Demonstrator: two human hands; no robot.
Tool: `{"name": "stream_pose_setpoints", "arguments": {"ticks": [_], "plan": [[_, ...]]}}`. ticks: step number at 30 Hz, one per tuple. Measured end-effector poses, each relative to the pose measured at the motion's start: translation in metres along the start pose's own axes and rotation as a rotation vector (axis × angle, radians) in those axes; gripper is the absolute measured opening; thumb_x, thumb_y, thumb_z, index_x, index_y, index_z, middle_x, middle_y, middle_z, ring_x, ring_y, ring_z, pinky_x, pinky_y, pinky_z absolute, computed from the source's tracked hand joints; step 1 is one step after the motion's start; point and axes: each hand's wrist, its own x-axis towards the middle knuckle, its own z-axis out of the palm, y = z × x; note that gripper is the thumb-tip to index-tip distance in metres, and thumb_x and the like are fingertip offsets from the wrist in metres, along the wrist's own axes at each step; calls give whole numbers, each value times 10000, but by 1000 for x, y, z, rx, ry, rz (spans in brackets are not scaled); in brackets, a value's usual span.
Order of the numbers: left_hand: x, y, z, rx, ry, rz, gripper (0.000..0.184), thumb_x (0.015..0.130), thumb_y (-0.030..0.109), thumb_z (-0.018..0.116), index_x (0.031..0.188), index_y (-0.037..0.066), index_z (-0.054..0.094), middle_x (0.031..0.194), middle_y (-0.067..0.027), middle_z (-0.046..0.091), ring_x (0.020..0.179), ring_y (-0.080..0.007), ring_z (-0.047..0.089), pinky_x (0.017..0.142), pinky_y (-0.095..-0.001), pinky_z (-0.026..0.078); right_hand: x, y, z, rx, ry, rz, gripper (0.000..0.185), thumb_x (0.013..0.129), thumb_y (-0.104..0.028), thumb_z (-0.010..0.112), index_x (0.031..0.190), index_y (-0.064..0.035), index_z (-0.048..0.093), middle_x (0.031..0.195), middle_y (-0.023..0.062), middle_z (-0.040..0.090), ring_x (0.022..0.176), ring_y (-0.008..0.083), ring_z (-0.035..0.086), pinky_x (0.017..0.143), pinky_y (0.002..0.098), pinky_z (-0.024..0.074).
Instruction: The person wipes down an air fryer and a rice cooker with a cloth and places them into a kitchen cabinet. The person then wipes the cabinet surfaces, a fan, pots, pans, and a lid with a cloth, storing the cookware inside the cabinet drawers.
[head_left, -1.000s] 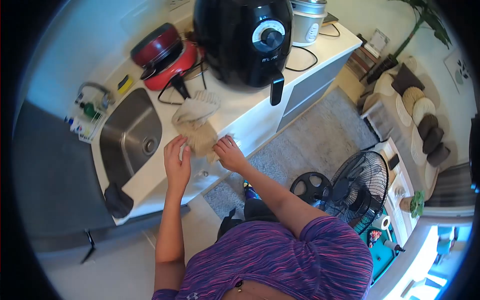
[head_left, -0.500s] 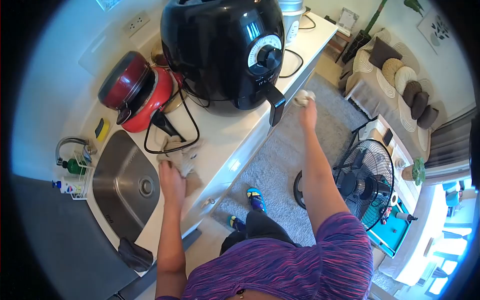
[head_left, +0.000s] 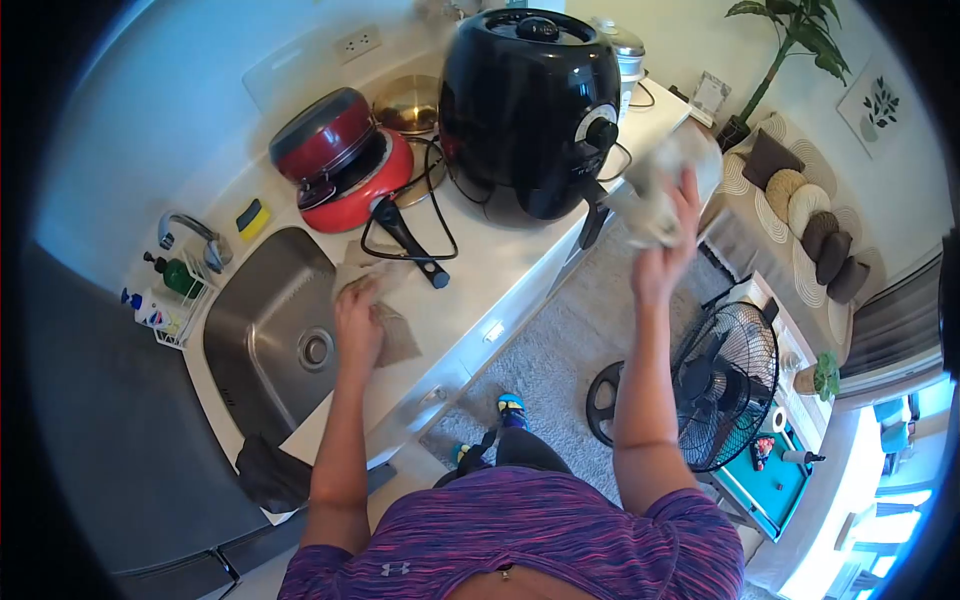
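On the counter beside the sink, my left hand (head_left: 358, 325) presses down on a beige cloth (head_left: 398, 338), its fingers closed on the fabric. My right hand (head_left: 665, 245) is raised off the counter's front edge, to the right of the black air fryer (head_left: 530, 120). A pale cloth (head_left: 652, 205), blurred by motion, hangs from its closed fingers. Behind my left hand, a red pan (head_left: 365, 190) with a black handle lies on the counter, and a darker red pot (head_left: 322, 135) leans on it. A black cord loops over the pan handle.
The steel sink (head_left: 275, 320) is at the left, with a faucet (head_left: 200, 235), a sponge (head_left: 252, 218) and a bottle rack (head_left: 185, 315). A dark cloth (head_left: 270, 475) hangs over the counter corner. A rice cooker (head_left: 625, 55) stands behind the air fryer. A fan (head_left: 720, 380) is on the right.
My right hand has left the counter and risen to the right with the pale cloth. My left hand stays at the beige cloth near the sink. The view has shifted.
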Motion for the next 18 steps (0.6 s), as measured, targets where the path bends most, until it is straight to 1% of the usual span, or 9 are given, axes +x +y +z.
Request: {"name": "stream_pose_setpoints", "arguments": {"ticks": [2, 5, 7, 8, 10, 12, 14, 15, 18], "plan": [[-6, 6, 12, 80, 50, 70, 416, 757, 37, 531, 1165, 115, 548, 1183, -181, 473, 1111, -354, 419, 952, -413, 342, 36, -31, 39, -379, -295, -352, 555, 721, -186, 613, 1257, -120, 486, 1419, 199, 242, 1328, 326, 212, 1065, 433, 169], [-10, 20, 14, 50, 70, -43, 410, 748, 94, 573, 1157, 117, 554, 1195, -144, 474, 1129, -333, 404, 960, -444, 311, 8, -10, 108, -573, -555, -480, 675, 653, -144, 572, 1299, -255, 413, 1339, 157, 379, 1023, 336, 524, 837, 438, 427], [-17, 19, 1, 34, 123, -5, 396, 753, 98, 574, 1149, 114, 557, 1190, -140, 476, 1134, -332, 399, 969, -446, 296, -48, 36, 125, -591, -623, -514, 528, 708, -114, 521, 1215, -258, 515, 1206, 79, 525, 1059, 294, 515, 883, 422, 414], [-17, 18, -5, 20, 166, 27, 382, 759, 101, 575, 1140, 111, 561, 1185, -136, 479, 1138, -331, 394, 978, -448, 281, -76, 51, 124, -348, -659, -314, 489, 721, -89, 504, 1180, -250, 549, 1212, 49, 522, 1099, 272, 496, 924, 416, 391], [-22, 19, -23, 23, 179, -20, 365, 764, 106, 573, 1130, 105, 566, 1186, -129, 480, 1147, -327, 388, 987, -450, 267, -95, 48, 101, -570, -816, -368, 514, 721, -114, 523, 1221, -237, 510, 1229, 41, 511, 1139, 256, 475, 948, 402, 378], [-20, 14, -41, 48, 169, -70, 349, 770, 111, 572, 1119, 99, 571, 1188, -122, 482, 1156, -324, 381, 995, -452, 254, -84, 49, 111, -605, -1026, -48, 596, 681, -134, 575, 1259, -224, 461, 1290, 45, 456, 1157, 241, 459, 947, 406, 378], [-13, 13, -56, 20, 248, -33, 324, 783, 107, 562, 1106, 91, 578, 1201, -113, 481, 1174, -312, 371, 1002, -444, 248, -21, 6, 121, -588, -806, -145, 679, 628, -176, 632, 1276, -193, 430, 1355, 69, 378, 1189, 287, 417, 946, 437, 370], [-6, 19, -65, 23, 242, -23, 324, 783, 107, 562, 1106, 91, 578, 1201, -113, 481, 1174, -312, 371, 1002, -444, 248, 17, -25, 124, -734, -500, -408, 727, 587, -220, 671, 1270, -150, 431, 1395, 104, 309, 1180, 360, 401, 939, 470, 367], [16, 59, -84, -23, 290, 3, 319, 791, 107, 559, 1109, 87, 576, 1211, -109, 481, 1186, -301, 363, 1009, -423, 251, 111, -35, 149, -745, -120, -493, 599, 664, -256, 623, 1210, -72, 458, 1250, 181, 475, 1145, 378, 435, 910, 459, 395]]}}
